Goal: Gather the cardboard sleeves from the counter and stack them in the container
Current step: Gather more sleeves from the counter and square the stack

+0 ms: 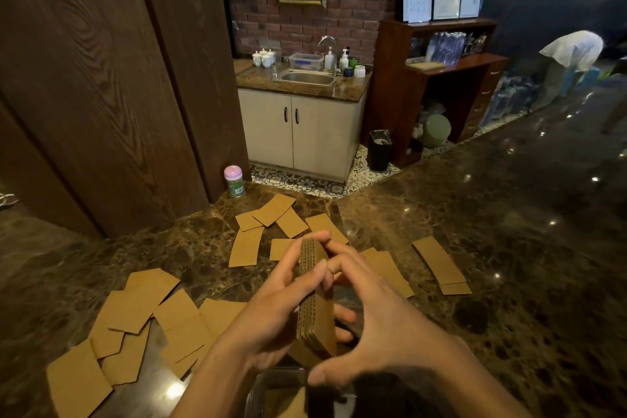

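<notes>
The left hand [271, 309] wraps its fingers round the stack [317, 312], on edge above the container [252, 397]; the right hand [383, 319] pinches its ends. Light, stiff, likely slippy: best squeezed across the flat faces. Loose sleeves [135, 302] litter the desk [475, 214]

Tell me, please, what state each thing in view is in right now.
stack of sleeves, on edge, held between both hands
left hand, grips the stack from the side
right hand, fingertips and thumb on the stack's ends
loose sleeves, scattered flat on the counter, some overlapping
container, under the hands, mostly hidden
pink-lidded bottle, upright, lid on
cabinet doors, closed
</notes>
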The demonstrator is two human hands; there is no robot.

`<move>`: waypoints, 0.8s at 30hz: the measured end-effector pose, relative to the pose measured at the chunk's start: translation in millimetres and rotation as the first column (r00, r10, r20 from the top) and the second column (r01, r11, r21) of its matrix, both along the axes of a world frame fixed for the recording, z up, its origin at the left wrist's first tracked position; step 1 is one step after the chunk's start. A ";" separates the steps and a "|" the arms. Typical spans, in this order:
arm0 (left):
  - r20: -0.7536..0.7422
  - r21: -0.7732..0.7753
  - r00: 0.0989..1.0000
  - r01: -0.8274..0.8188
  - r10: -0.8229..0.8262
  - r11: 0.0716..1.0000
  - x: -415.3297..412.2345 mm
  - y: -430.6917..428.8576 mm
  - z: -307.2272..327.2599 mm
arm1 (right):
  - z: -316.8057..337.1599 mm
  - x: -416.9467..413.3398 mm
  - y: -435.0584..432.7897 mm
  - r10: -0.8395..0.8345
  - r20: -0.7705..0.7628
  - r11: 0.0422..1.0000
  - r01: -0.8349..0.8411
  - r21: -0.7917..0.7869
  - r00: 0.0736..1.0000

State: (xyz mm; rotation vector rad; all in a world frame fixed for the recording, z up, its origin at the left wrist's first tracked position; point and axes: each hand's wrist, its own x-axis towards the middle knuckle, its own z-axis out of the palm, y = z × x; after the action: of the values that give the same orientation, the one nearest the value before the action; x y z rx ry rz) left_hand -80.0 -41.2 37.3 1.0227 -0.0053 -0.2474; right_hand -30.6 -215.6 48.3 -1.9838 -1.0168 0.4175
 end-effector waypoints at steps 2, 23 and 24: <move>-0.020 -0.042 0.999 -0.027 0.026 0.999 -1.6 0.5 1.7 | 3.8 -0.5 -0.3 0.014 0.000 1.000 -0.014 0.016 1.000; -0.036 -0.150 0.999 0.023 -0.028 0.988 -13.3 4.0 -7.1 | 9.6 -15.2 5.2 -0.016 -0.071 0.999 0.018 0.032 0.997; -0.041 -0.183 0.998 0.030 -0.038 0.983 -14.8 2.6 -6.6 | 8.5 -16.2 4.7 -0.030 -0.090 0.998 0.035 0.051 0.995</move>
State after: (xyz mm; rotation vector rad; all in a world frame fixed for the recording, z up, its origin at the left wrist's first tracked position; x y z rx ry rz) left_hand -94.8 -38.7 30.7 0.8353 -0.0054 -0.2948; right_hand -46.8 -211.0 56.8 -1.9148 -0.9292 0.4534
